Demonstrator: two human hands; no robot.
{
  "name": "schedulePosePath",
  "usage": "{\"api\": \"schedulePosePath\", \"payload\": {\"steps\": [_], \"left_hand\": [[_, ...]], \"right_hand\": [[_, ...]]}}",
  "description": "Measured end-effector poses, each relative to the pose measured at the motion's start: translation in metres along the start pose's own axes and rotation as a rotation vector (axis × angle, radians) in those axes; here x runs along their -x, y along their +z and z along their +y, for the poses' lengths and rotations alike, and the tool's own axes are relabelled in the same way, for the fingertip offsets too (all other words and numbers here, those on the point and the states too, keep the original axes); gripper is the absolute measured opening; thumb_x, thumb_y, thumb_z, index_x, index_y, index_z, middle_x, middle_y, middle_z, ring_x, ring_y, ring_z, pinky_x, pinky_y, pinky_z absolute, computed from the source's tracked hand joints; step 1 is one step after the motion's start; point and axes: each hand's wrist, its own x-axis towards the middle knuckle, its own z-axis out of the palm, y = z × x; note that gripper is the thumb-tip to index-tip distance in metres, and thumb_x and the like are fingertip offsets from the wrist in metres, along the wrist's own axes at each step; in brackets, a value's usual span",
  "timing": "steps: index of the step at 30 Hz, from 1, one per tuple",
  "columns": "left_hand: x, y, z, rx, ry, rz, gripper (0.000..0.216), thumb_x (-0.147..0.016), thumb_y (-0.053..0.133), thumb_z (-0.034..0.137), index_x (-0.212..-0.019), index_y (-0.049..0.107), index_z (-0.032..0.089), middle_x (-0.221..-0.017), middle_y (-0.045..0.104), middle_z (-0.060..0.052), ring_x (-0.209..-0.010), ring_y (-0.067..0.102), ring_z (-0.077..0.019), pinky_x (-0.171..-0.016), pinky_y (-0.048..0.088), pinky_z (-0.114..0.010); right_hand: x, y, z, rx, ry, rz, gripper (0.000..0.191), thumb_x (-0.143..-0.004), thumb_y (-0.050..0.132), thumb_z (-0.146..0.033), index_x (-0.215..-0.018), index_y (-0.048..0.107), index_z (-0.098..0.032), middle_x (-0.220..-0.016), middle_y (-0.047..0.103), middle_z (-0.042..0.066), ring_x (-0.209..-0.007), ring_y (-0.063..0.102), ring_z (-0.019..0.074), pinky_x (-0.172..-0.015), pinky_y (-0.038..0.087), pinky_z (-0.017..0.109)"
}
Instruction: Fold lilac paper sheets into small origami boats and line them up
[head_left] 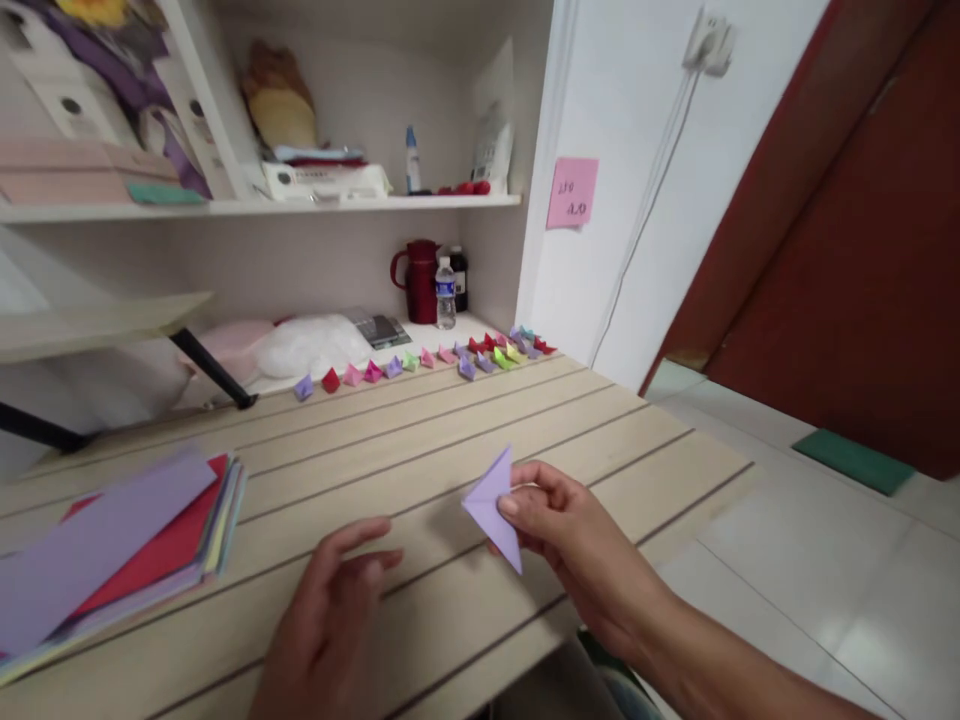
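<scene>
My right hand (571, 535) pinches a folded lilac paper piece (493, 505), a pointed triangular shape, thumb on its face, held just above the wooden desk (420, 450). My left hand (330, 610) hovers to the left of it, fingers apart and slightly curled, holding nothing. A stack of coloured paper sheets (112, 545), lilac on top and red beneath, lies at the desk's left edge.
A row of several small folded paper shapes (424, 360) in purple, red, pink and green lines the back of the desk. Behind it stand a red jug (420, 280) and a water bottle (445, 293). Shelves hold boxes above. A pink note (571, 192) sticks on the wall; tiled floor lies right.
</scene>
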Motion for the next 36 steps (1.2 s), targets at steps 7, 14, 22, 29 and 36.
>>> {"api": "schedulePosePath", "payload": {"steps": [7, 14, 22, 29, 36], "left_hand": [[-0.109, 0.057, 0.016, 0.544, -0.320, -0.260, 0.066, -0.077, 0.062, 0.069, -0.115, 0.063, 0.016, -0.126, 0.064, -0.019, -0.105, 0.065, -0.0280, -0.092, 0.049, -0.043], [-0.138, 0.055, -0.012, 0.618, -0.159, -0.081, 0.047, -0.067, 0.080, 0.056, -0.089, 0.068, 0.016, -0.088, 0.074, -0.008, -0.080, 0.066, -0.0179, -0.079, 0.050, -0.031], [-0.139, 0.049, -0.016, 0.681, -0.189, -0.110, 0.028, -0.071, 0.081, 0.040, -0.077, 0.072, 0.014, -0.074, 0.071, -0.005, -0.073, 0.062, -0.0148, -0.073, 0.048, -0.027], [-0.137, 0.042, -0.006, 0.728, -0.216, -0.190, 0.029, -0.071, 0.080, 0.043, -0.074, 0.072, 0.015, -0.076, 0.071, -0.006, -0.074, 0.062, -0.0172, -0.077, 0.047, -0.031], [-0.133, 0.039, -0.001, 0.746, -0.222, -0.225, 0.029, -0.070, 0.082, 0.041, -0.068, 0.069, 0.015, -0.064, 0.063, -0.001, -0.065, 0.055, -0.0126, -0.070, 0.046, -0.027]], "right_hand": [[-0.116, 0.035, -0.013, 0.023, 0.022, -0.045, 0.044, -0.055, 0.087, -0.038, -0.080, 0.058, -0.018, -0.063, 0.067, -0.002, -0.054, 0.059, 0.0114, -0.055, 0.045, 0.024], [-0.139, 0.051, 0.014, 0.016, 0.032, -0.166, 0.048, -0.049, 0.092, -0.040, -0.073, 0.059, -0.016, -0.053, 0.063, -0.003, -0.047, 0.054, 0.0104, -0.051, 0.039, 0.023], [-0.133, 0.044, 0.025, -0.090, 0.052, -0.265, 0.043, -0.077, 0.077, -0.056, -0.087, 0.064, -0.016, -0.072, 0.069, 0.002, -0.064, 0.064, 0.0134, -0.065, 0.046, 0.026], [-0.130, 0.039, 0.013, -0.066, -0.064, -0.386, 0.040, -0.081, 0.076, -0.049, -0.104, 0.067, -0.017, -0.097, 0.070, 0.006, -0.080, 0.065, 0.0148, -0.076, 0.047, 0.029], [-0.128, 0.040, 0.014, -0.116, -0.073, -0.457, 0.043, -0.064, 0.092, -0.027, -0.100, 0.069, -0.019, -0.087, 0.068, 0.000, -0.075, 0.062, 0.0106, -0.072, 0.049, 0.024]]}}
